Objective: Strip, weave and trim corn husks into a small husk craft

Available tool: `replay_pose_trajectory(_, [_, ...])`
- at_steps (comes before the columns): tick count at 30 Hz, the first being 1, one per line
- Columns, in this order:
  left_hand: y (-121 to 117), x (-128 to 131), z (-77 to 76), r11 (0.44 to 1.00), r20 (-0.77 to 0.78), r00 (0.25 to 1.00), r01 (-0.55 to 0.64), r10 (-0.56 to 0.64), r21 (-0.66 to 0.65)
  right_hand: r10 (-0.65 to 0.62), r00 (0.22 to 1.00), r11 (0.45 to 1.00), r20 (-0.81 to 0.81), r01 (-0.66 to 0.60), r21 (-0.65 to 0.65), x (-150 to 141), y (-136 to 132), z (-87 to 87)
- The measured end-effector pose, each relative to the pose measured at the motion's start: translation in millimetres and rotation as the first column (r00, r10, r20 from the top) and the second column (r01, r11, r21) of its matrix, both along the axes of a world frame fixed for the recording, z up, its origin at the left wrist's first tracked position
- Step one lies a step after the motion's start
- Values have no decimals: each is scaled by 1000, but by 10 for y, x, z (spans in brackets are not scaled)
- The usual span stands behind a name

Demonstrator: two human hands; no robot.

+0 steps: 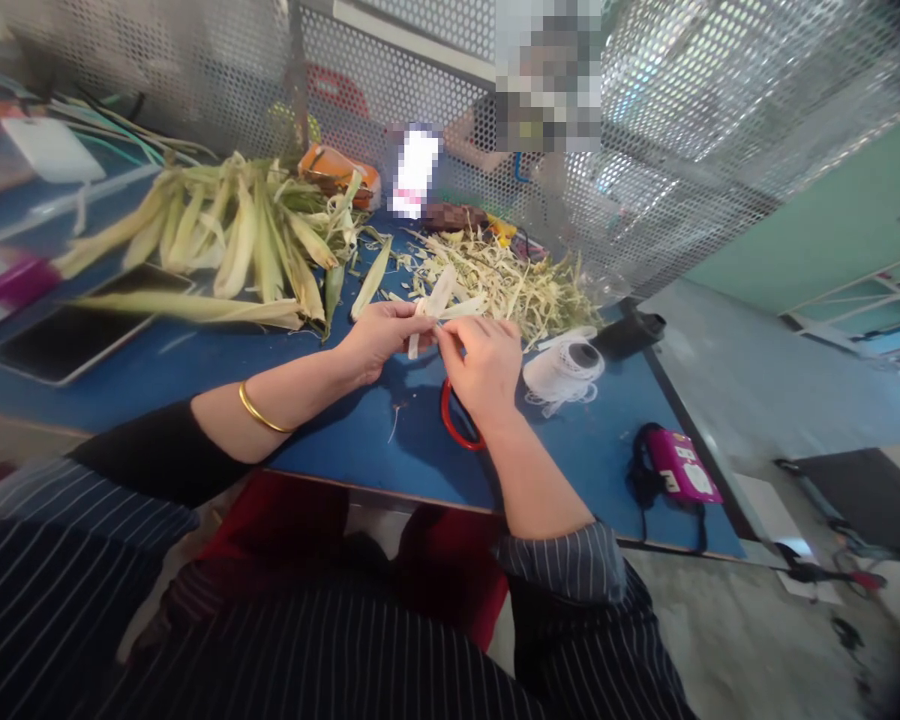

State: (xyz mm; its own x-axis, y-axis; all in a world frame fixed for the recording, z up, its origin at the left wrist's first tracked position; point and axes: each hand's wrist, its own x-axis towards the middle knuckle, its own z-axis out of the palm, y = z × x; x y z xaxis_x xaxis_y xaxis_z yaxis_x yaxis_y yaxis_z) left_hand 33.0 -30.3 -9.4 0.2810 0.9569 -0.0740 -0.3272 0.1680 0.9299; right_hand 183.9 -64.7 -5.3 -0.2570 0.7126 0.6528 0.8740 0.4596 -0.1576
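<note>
Above the blue table (195,370), both my hands work on one pale strip of corn husk (439,296). My left hand (379,335), with a gold bangle on its wrist, pinches the strip from the left. My right hand (481,365) pinches it from the right, fingers closed on its end. Under my right hand lies a pair of red-handled scissors (456,425), mostly hidden. A spool of white thread (566,368) sits just right of my right hand.
A heap of whole husks (232,235) lies at the back left, shredded husk strips (510,285) at the back centre. A dark tablet (67,335) lies left, a pink device with a black cord (682,470) near the right edge. Perforated metal screen behind; a person sits beyond it.
</note>
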Motion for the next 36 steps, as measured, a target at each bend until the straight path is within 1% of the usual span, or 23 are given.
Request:
replay_pose_trajectory(2, [-3,-1,-7,999,-46,999,-12,14,43,-1,984,991,-180,-23,-129,-76,-34,-28])
replay_pose_trajectory(3, [-4,-1,-1,999,-61,998,-19,22,50,-4,958,975,-285,-59,-213,-103,-40,-40])
replay_pose_trajectory(4, [-6,-2,9,998,-62,997,-31,34,46,-10,918,946,-397,-121,-301,-119,-36,-51])
replay_pose_trajectory(5, [-8,-2,23,998,-48,998,-48,50,34,-26,856,907,-517,-197,-372,-122,-21,-61])
replay_pose_trajectory(6, [-11,-1,39,998,-25,997,-66,66,17,-57,772,867,-633,-276,-414,-113,4,-71])
replay_pose_trajectory(7, [-16,1,57,997,-4,997,-75,75,-2,-100,669,835,-736,-346,-428,-94,38,-84])
replay_pose_trajectory(8, [-24,3,74,997,9,997,-70,71,-22,-150,554,816,-819,-398,-419,-68,77,-97])
replay_pose_trajectory(10, [-43,10,99,998,11,1000,-21,22,-53,-228,340,810,-912,-454,-372,-9,158,-127])
replay_pose_trajectory(11, [-51,15,105,998,4,1000,10,-9,-64,-245,264,812,-933,-470,-346,15,192,-142])
replay_pose_trajectory(13, [-59,22,103,995,0,999,45,-45,-85,-240,169,821,-956,-490,-293,42,239,-161])
replay_pose_trajectory(15, [-53,26,91,993,12,999,38,-37,-112,-202,134,840,-970,-485,-242,33,247,-158])
replay_pose_trajectory(16, [-46,26,83,991,20,999,32,-30,-127,-174,141,852,-975,-475,-221,19,236,-146])
replay_pose_trajectory(17, [-39,24,76,990,26,999,31,-28,-141,-138,167,863,-976,-463,-201,0,215,-128])
replay_pose_trajectory(18, [-32,21,70,988,25,999,31,-27,-150,-94,217,873,-972,-452,-185,-19,187,-106])
replay_pose_trajectory(20, [-27,13,62,990,-2,999,34,-35,-136,-1,376,889,-927,-424,-173,-53,120,-55])
replay_pose_trajectory(22, [-34,8,57,997,-51,998,24,-28,-73,59,538,907,-841,-380,-180,-72,57,-15])
replay_pose_trajectory(23, [-41,8,57,999,-77,997,10,-13,-36,66,599,916,-798,-353,-190,-76,34,-4])
replay_pose_trajectory(24, [-49,10,59,1000,-98,995,-8,7,-4,60,644,925,-763,-323,-200,-76,18,1])
replay_pose_trajectory(26, [-61,17,66,998,-121,991,-47,50,28,31,697,943,-717,-259,-211,-72,6,-10])
replay_pose_trajectory(28, [-67,25,77,997,-129,989,-74,77,31,8,730,953,-683,-214,-217,-65,14,-35])
replay_pose_trajectory(31, [-65,36,88,996,-133,987,-86,90,30,19,774,960,-633,-191,-205,-52,39,-67])
replay_pose_trajectory(33, [-65,41,84,995,-134,986,-92,95,33,49,835,969,-549,-173,-177,-43,55,-74])
replay_pose_trajectory(36, [-68,48,63,995,-134,987,-90,94,35,86,923,988,-375,-127,-85,-32,63,-76])
